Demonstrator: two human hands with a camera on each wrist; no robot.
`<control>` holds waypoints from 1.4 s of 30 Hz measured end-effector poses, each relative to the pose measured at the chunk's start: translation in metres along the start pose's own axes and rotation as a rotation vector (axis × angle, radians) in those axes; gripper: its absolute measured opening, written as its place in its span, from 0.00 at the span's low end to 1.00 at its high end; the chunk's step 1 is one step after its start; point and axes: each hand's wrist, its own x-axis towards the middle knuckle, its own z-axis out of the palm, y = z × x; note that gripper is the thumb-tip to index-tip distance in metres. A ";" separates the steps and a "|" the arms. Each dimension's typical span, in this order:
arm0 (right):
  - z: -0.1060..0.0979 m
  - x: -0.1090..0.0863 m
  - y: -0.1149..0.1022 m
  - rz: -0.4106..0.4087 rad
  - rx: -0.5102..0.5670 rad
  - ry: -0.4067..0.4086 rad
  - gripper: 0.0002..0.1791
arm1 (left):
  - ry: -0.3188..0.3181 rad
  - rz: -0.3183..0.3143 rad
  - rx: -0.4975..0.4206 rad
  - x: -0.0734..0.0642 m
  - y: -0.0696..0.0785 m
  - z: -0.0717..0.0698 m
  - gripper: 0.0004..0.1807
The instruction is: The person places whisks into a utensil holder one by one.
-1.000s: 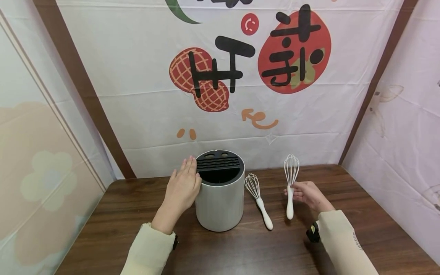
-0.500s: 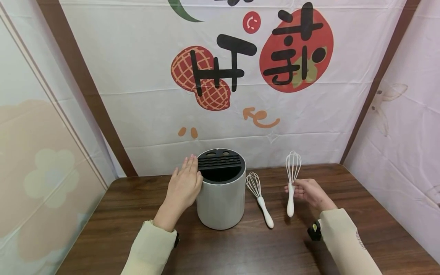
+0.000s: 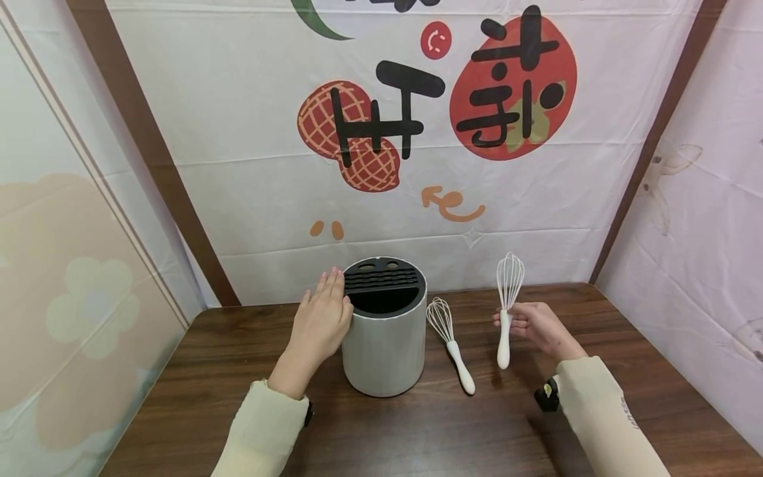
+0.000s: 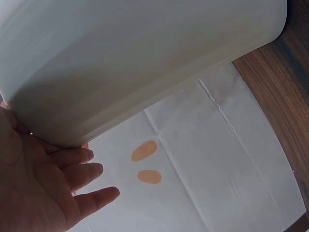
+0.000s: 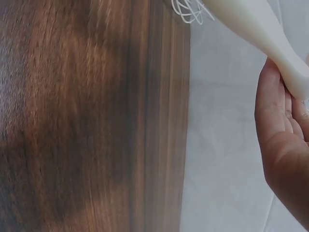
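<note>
A pale grey cylindrical utensil holder (image 3: 384, 354) with a black slotted top (image 3: 381, 281) stands near the back of the table. My left hand (image 3: 322, 321) rests against its upper left side, fingers straight; the left wrist view shows the fingers (image 4: 79, 176) beside the holder's wall (image 4: 145, 63). In my right hand (image 3: 539, 328) a white whisk (image 3: 504, 338) is pinched near the top of its handle, wires upward, nearly upright. The right wrist view shows the whisk handle (image 5: 256, 24) at the fingers (image 5: 273, 101). Between holder and right hand, another white whisk (image 3: 457, 364) lies on the table.
The dark wooden table (image 3: 417, 444) ends at a printed white cloth backdrop (image 3: 256, 199) right behind the holder. Cloth walls also close in the left and right sides.
The whisk in my right hand has risen slightly, its handle swinging up a little. My left hand, the holder and the lying whisk keep their places; the head view shifts slightly.
</note>
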 end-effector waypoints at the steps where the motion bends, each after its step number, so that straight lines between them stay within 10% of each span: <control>1: 0.001 0.000 -0.001 -0.001 -0.003 0.006 0.14 | -0.001 -0.001 -0.002 0.000 0.000 0.000 0.29; 42: 0.034 0.001 -0.039 -0.105 -0.077 -0.049 0.16 | 0.014 -0.001 -0.016 -0.001 0.000 0.000 0.29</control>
